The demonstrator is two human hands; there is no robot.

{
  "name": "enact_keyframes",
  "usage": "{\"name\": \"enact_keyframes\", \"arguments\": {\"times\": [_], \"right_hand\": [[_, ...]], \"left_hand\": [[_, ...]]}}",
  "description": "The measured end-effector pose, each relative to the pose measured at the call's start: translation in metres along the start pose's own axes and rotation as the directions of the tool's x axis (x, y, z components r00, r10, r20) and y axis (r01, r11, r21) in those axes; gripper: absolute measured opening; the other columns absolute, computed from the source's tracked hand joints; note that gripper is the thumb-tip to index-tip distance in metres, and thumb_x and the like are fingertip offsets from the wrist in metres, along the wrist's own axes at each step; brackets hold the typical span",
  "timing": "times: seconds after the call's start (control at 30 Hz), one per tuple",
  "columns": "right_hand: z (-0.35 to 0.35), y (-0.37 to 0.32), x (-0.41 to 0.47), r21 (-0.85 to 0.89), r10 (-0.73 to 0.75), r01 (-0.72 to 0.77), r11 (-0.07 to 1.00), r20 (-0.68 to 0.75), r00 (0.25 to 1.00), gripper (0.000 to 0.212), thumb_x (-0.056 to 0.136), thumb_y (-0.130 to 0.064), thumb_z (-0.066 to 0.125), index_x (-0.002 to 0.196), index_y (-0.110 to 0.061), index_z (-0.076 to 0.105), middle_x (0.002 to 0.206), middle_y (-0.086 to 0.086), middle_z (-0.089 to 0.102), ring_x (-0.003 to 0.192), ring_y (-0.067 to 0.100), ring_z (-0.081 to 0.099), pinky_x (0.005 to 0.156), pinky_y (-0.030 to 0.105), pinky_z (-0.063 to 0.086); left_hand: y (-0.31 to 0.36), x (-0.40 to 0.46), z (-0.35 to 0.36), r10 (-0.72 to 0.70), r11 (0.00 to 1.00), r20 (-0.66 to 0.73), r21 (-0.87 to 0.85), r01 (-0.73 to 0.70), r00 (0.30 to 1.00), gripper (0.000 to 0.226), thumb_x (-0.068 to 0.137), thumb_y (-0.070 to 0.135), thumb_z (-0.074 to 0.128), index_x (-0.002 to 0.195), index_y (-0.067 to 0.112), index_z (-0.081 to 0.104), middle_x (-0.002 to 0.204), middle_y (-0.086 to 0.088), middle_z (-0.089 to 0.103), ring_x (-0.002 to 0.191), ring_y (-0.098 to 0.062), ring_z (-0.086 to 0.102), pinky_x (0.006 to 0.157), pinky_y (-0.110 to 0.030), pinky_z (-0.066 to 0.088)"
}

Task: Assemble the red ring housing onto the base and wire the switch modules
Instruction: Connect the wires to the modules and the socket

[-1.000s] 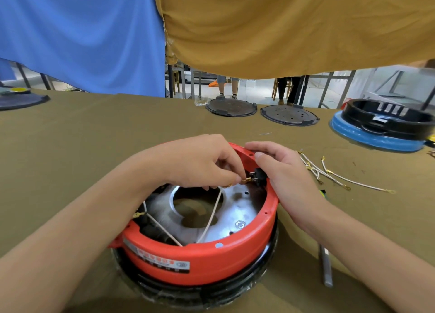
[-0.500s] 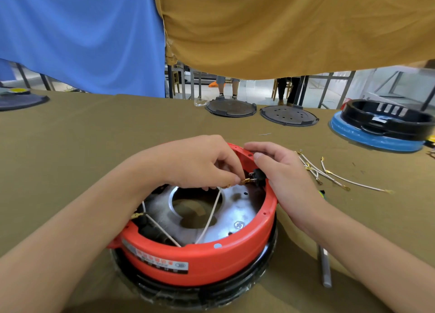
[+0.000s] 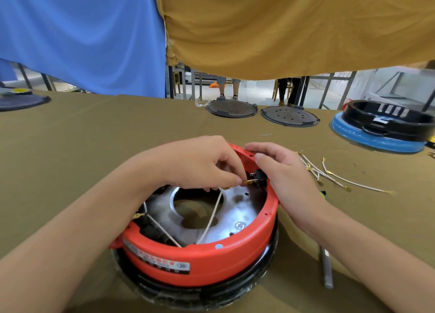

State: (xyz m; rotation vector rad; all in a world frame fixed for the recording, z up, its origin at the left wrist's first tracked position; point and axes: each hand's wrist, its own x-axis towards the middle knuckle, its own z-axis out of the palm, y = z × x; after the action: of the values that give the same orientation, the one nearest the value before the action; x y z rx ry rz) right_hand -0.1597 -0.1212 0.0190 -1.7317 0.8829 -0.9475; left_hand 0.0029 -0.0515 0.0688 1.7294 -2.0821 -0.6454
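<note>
Head view: red ring housing [image 3: 200, 258] sat on black base [image 3: 188, 289], mid-table. Left hand [image 3: 200, 164] pinched brass wire terminal [image 3: 249, 182], aligned with switch module [image 3: 259, 178] tab. Right hand [image 3: 282, 171] curled over rim, thumb bracing module against push.

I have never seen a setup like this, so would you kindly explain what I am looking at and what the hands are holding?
There is no machine here: a camera worn on a person's head looks down at their two bare hands. On the olive-covered table a red ring housing sits on a black base. The left hand pinches a brass terminal on a white wire, at a black switch module inside the ring. The right hand steadies the rim there. Spare wires lie to the right.
</note>
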Motion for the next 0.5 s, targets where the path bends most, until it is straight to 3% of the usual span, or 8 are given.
{"name": "enact_keyframes", "arguments": {"times": [0.5], "right_hand": [[-0.0005, 0.0014, 0.0002, -0.002, -0.013, 0.013, 1.0, -0.001, 1.0, 0.029, 0.098, -0.009, 0.048, 0.117, -0.018, 0.068, 0.104, -0.002, 0.073, 0.097, 0.014, 0.068, 0.091, 0.035, 0.054]], "left_hand": [[0.0008, 0.0006, 0.0, 0.001, 1.0, -0.007, 0.009, -0.001, 1.0, 0.015, 0.093, 0.018, 0.063, 0.097, 0.022, 0.078, 0.06, 0.013, 0.063, 0.055, -0.005, 0.058, 0.057, -0.018, 0.047]]}}
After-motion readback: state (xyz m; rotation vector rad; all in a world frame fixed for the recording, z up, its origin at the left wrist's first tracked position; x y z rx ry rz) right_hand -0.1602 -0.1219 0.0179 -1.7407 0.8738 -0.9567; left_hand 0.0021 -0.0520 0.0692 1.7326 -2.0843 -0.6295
